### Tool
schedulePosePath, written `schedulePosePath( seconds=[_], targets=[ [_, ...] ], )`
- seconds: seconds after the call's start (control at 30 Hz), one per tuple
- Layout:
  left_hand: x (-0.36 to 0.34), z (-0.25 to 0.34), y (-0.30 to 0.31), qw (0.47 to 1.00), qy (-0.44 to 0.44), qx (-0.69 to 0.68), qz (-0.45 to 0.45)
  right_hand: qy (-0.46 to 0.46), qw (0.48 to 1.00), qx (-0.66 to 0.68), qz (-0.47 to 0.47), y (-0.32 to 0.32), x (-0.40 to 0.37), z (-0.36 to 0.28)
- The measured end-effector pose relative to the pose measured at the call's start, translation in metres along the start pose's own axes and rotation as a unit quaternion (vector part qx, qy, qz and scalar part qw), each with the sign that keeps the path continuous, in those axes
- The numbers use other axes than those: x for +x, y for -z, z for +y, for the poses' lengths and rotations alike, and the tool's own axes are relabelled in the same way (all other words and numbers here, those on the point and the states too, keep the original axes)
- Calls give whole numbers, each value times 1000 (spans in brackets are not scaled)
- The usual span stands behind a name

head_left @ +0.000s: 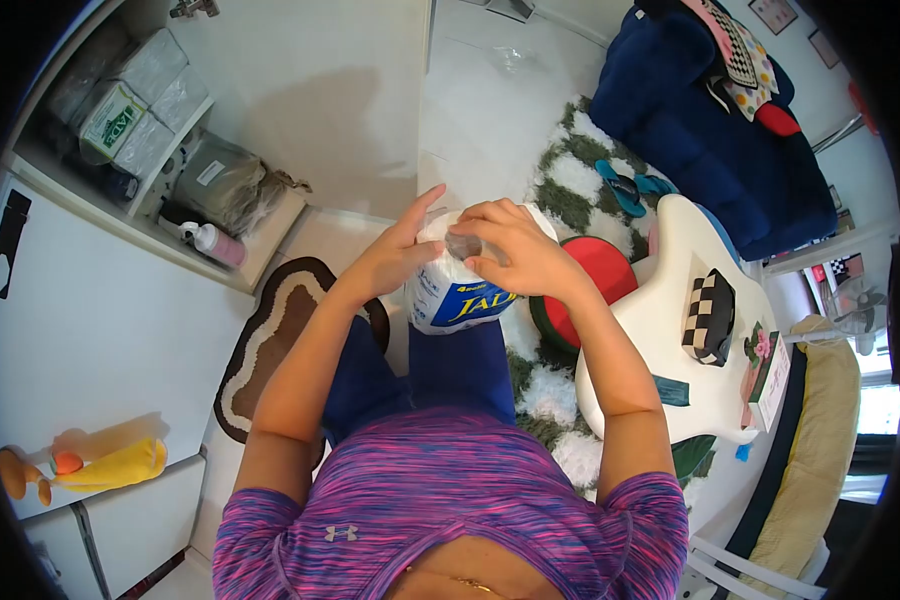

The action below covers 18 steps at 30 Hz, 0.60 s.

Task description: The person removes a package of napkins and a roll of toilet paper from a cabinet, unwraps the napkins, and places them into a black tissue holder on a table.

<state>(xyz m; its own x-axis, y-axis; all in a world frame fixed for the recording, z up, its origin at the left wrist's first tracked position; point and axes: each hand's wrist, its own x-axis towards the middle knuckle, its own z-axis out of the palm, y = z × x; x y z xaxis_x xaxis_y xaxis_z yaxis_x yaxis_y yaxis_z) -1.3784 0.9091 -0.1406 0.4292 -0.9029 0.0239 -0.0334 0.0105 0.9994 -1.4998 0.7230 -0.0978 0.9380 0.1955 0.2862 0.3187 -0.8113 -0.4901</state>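
Both hands are meeting at the top of a wrapped pack of paper rolls [460, 298], which is being held up in the air in front of the person's chest, above the blue trouser legs and resting on no surface. Pressing flat against the pack's left side, the left hand [395, 255] is bracing it with fingers stretched upward. The right hand [518, 250] is curling over the top, its fingertips seemingly pinching the clear plastic wrap there. Judging by this grip, the work is at the stage of getting into the wrapping; going further is calling for a firm pinch and pull by the right hand while the left is steadying the pack. Below it, a green-and-white rug [570, 180] is lying beside a white guitar-shaped counter [660, 330].
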Motion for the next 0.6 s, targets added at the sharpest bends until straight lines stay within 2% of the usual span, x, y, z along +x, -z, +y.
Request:
schedulePosePath(
  seconds=[0.2,0.37,0.4,0.43,0.47,0.5,0.57,0.6],
  targets=[
    [-2,-3,1,999,7,-37,15,-41,999,12,-25,1,13,4],
    [5,-14,3,996,-34,-82,-7,9,993,60,-99,5,24,27],
    [7,-18,6,999,-34,-26,-6,0,992,53,-114,9,26,26],
    [7,-20,6,999,-31,32,-1,-10,997,19,-70,9,23,23],
    [6,-17,5,1000,-20,6,-5,-87,992,78,-56,13,20,13],
    [4,-17,1,1000,-11,-24,-12,-123,988,57,-74,24,21,-5],
    [-3,-21,0,994,-74,76,-5,-13,995,-22,-100,26,12,4],
    [-9,-17,1,990,-95,104,-16,-52,991,-43,-114,31,9,-13]
  ],
)
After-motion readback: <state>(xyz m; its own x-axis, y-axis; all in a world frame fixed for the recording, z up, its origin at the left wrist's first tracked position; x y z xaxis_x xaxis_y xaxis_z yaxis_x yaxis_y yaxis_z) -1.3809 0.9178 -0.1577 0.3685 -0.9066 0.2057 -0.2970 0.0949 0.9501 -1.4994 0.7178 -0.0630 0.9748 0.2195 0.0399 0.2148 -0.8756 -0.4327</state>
